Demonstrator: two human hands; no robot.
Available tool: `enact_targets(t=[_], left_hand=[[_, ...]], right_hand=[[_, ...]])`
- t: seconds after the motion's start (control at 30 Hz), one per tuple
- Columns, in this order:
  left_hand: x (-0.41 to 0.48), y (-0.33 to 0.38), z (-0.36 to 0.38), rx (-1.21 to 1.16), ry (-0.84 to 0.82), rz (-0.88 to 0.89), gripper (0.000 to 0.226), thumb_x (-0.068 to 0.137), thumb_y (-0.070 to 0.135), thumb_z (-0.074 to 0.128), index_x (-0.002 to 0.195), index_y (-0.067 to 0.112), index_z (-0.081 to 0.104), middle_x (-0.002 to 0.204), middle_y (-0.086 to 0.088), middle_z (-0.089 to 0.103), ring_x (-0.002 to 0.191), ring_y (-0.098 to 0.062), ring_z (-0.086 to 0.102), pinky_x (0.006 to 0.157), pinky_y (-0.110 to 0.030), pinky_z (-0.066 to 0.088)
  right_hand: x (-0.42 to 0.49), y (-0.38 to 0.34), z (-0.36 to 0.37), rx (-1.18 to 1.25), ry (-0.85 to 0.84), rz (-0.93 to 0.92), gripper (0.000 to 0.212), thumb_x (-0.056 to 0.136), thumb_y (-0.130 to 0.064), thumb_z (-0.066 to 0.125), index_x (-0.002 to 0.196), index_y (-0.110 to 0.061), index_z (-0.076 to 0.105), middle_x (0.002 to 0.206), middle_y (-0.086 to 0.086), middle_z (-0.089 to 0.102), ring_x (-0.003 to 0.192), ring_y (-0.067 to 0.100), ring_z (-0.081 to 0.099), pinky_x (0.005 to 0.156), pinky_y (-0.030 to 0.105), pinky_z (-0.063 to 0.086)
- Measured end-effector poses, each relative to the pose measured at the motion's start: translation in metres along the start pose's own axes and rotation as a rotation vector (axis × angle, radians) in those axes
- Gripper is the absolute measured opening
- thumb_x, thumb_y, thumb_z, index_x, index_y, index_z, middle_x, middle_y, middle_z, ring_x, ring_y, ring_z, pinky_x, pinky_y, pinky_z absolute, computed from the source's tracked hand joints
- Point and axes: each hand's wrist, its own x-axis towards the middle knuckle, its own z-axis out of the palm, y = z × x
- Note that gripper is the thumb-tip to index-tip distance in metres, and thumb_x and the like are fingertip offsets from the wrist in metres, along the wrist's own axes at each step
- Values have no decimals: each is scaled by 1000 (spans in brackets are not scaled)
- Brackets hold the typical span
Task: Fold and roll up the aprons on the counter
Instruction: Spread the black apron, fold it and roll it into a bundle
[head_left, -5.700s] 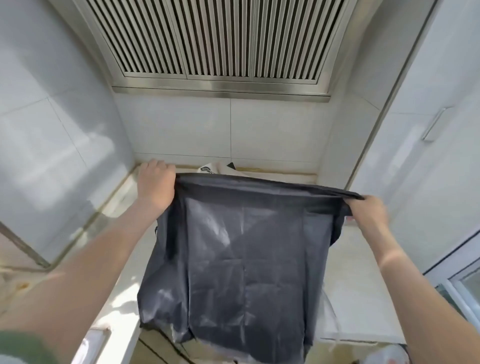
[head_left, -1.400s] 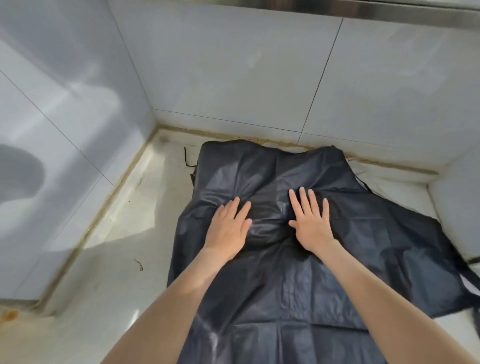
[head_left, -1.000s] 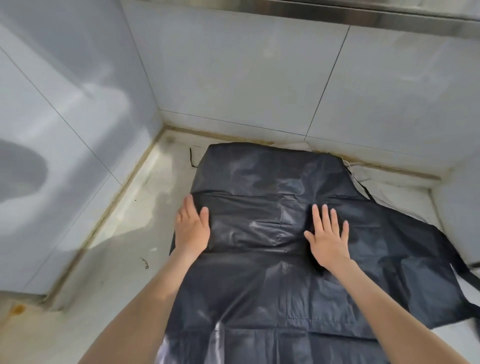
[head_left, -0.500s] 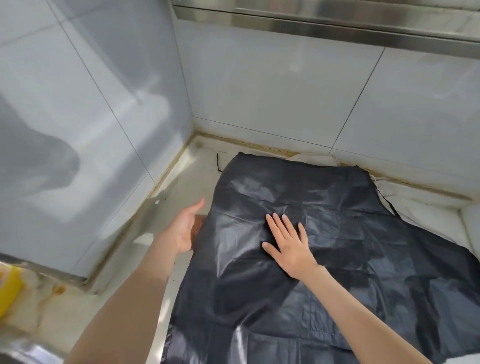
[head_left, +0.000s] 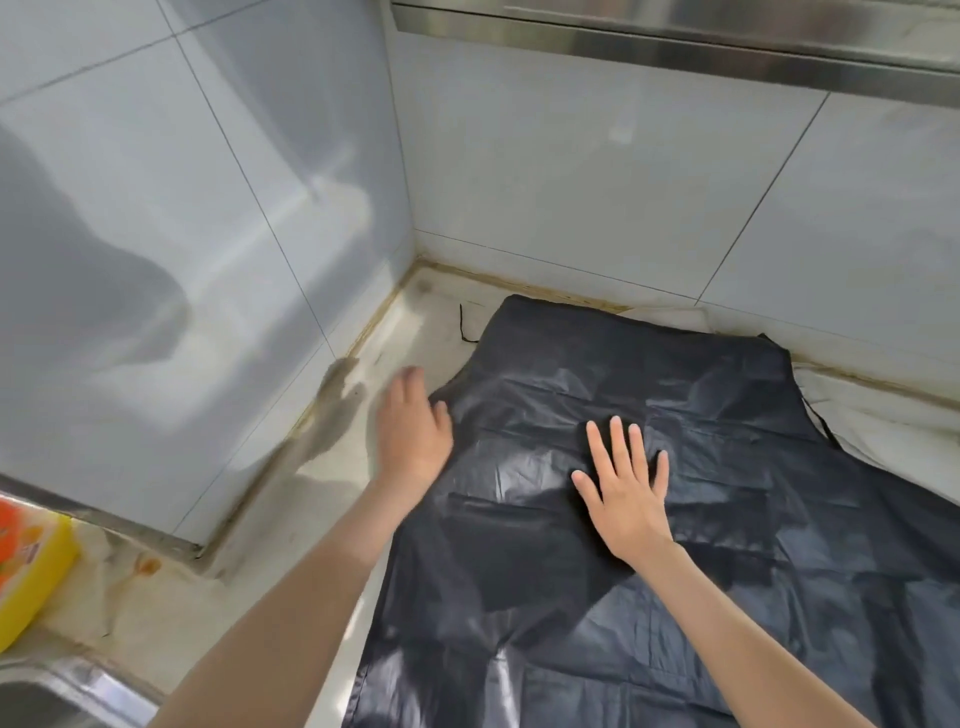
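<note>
On the counter (head_left: 291, 561), a black apron (head_left: 727, 519) lies spread flat. It looks thin, soft, light and slippery, so I think an edge is the best place to grab it. The right hand (head_left: 623, 499) presses flat on its middle, fingers spread. The left hand (head_left: 410, 441), blurry, hangs loose at its left edge, holding nothing.

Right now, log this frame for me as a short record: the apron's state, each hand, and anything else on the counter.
apron: black apron spread out on the counter, creased, not rolled
right hand: flat on the apron's middle, fingers straight
left hand: blurred, at the apron's left edge; grip unclear
tie: black string lies on the counter by the far left corner
other: yellow packet at far left; sink at near left
</note>
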Motion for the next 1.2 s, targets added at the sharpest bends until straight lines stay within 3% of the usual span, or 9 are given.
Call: enact_targets(t=[0.17,0.3,0.43,0.57,0.7,0.8,0.87,1.0,1.2], left_hand=[[-48,39,41,118,-400,641,61,95,47,28,149,17,32,158,-9,23,146,-25,20,119,-42,16],[-60,42,72,419,-630,575,67,93,60,8,153,32,-1,161,-1,-10,147,-16,-13,118,-37,-14],[-61,39,76,495,-619,558,62,100,56,14,151,32,-11,160,0,-17,146,-16,-17,118,-37,-15],[-76,45,75,529,-532,529,61,103,44,20,152,25,-11,160,-6,-13,148,-23,-11,119,-41,-8],[-100,65,66,345,-466,509,55,95,16,43,146,12,24,144,-7,32,126,-23,34,106,-30,29],[-121,74,49,161,-463,487,14,93,15,43,107,13,44,106,-1,50,95,-19,47,82,-30,43],[-142,79,38,99,-597,488,6,96,19,40,92,14,41,90,-1,54,81,-22,52,71,-36,46],[-194,81,30,178,-989,454,24,97,40,44,82,22,48,78,8,55,71,-13,51,64,-29,40],[-250,55,32,75,-978,353,27,85,41,66,105,24,59,99,9,50,103,-14,55,99,-34,39]], right_hand=[[-3,16,-5,114,-43,-95,60,101,-45,25,150,-31,-7,158,-10,-14,139,2,-27,116,37,-18],[-21,37,-5,22,-66,-223,64,91,-58,3,149,-33,1,157,-12,-4,143,3,-17,116,32,-16],[-52,62,4,-65,-100,-99,82,70,-63,-41,144,-36,-19,153,-19,-16,139,2,-24,116,37,-15],[-77,81,4,-131,-144,18,91,59,-62,-49,142,-34,-24,148,-17,-21,141,5,-19,116,43,-9],[-109,98,-10,-190,-131,105,65,98,-53,16,150,-22,-7,158,-7,2,148,14,8,118,43,7],[-138,102,-16,-139,-17,60,82,68,-27,82,139,-7,46,128,8,58,111,26,59,89,42,49],[-164,100,-15,-102,22,-1,65,64,-24,84,122,-9,57,110,3,60,93,25,62,74,34,51],[-217,90,-13,113,-169,-77,43,87,-32,64,120,-17,42,108,-5,45,106,19,48,88,26,39],[-284,70,4,19,-413,-214,88,68,-52,72,140,-28,28,139,-7,28,128,16,26,106,35,24]])
